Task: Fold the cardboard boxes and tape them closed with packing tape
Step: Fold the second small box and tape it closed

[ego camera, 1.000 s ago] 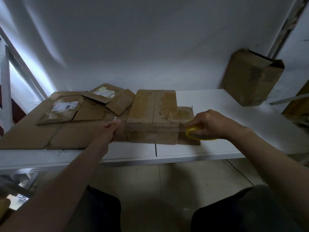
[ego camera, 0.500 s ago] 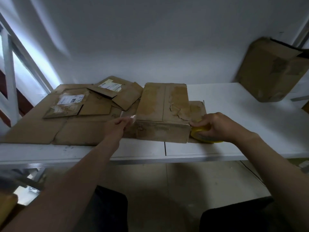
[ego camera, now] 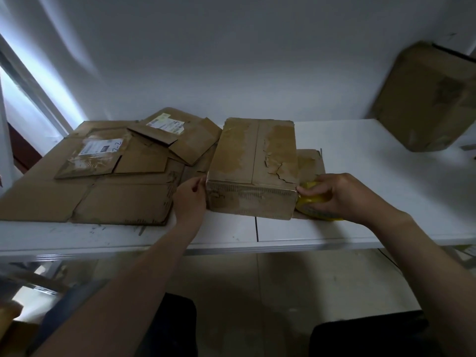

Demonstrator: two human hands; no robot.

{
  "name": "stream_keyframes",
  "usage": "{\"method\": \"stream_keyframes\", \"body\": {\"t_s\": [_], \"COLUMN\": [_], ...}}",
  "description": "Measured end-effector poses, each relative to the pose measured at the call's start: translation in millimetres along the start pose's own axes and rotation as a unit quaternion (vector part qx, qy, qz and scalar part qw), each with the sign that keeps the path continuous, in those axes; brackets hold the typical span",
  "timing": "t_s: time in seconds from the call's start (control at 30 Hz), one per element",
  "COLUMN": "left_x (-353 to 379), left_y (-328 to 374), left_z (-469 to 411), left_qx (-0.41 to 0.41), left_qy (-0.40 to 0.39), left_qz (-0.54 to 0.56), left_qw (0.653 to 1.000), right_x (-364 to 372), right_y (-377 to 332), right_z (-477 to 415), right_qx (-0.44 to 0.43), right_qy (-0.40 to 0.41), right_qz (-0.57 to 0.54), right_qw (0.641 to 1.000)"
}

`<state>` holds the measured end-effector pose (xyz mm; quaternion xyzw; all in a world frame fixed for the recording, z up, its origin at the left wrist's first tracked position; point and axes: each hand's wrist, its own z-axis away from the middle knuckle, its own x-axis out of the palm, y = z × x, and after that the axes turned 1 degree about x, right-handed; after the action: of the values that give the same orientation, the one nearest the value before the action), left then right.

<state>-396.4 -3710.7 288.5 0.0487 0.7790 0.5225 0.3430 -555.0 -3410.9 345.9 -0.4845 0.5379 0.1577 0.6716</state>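
Two hands work at the near ends of a closed cardboard box (ego camera: 253, 166) that lies flat on the white table (ego camera: 360, 155), close to its near edge. The box is worn, with torn paper on its top right part and a seam running from near to far along its top.

The left hand (ego camera: 192, 199) sits against the box's near left corner, thumb tip at the upper edge and fingers bent beside the left end. Whether it pinches anything there cannot be told.

The right hand (ego camera: 342, 197) grips a yellow tape roll (ego camera: 313, 204), fingers curled over it. The roll touches the near right corner of the box and rests low by the table. A glossy band runs along the upper part of the box's near face between the two hands.

A flat cardboard flap (ego camera: 309, 163) shows from under the box on its right side. Left of the box lies flattened cardboard (ego camera: 123, 202) in overlapping sheets, two of them bearing white labels (ego camera: 101, 146). Far right, a second box (ego camera: 427, 99) leans tilted against the wall (ego camera: 231, 60).
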Motion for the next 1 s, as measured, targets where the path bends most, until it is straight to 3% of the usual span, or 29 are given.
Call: {"method": "stream_keyframes", "body": {"t_s": [0.07, 0.2, 0.27, 0.33, 0.43, 0.5, 0.57, 0.63, 0.73, 1.0], "left_x": [0, -4, -8, -8, -5, 5, 23, 45, 63, 31], "left_y": [2, -9, -10, 1, 33, 57, 74, 82, 83, 63], "left_z": [-2, -14, -16, -12, 12, 36, 60, 78, 90, 66], "left_qx": [0.007, -0.125, -0.158, -0.099, 0.140, 0.297, 0.381, 0.411, 0.404, 0.305], "left_qy": [-0.021, -0.111, -0.093, -0.025, 0.087, 0.039, -0.103, -0.209, -0.226, -0.202], "left_qz": [-0.037, 0.014, 0.030, -0.002, -0.065, -0.096, -0.133, -0.208, -0.309, -0.363], "left_qw": [0.999, 0.986, 0.983, 0.995, 0.984, 0.949, 0.909, 0.862, 0.831, 0.857], "right_x": [0, 1, 0, 1, 4, 5, 5, 3, 1, 2], "right_y": [0, 2, 1, 0, 2, 2, 0, -2, -5, -6], "right_z": [0, -1, -1, -2, -4, -5, -5, -3, -1, -1], "right_qx": [-0.001, -0.001, 0.006, 0.006, -0.003, -0.001, -0.004, -0.017, -0.027, -0.001], "right_qy": [0.000, -0.002, -0.004, -0.004, 0.004, 0.010, 0.019, 0.033, 0.039, 0.032], "right_qz": [-0.005, -0.004, -0.009, -0.009, 0.003, 0.002, 0.007, 0.016, 0.027, 0.002], "right_qw": [1.000, 1.000, 1.000, 1.000, 1.000, 1.000, 1.000, 0.999, 0.999, 0.999]}}
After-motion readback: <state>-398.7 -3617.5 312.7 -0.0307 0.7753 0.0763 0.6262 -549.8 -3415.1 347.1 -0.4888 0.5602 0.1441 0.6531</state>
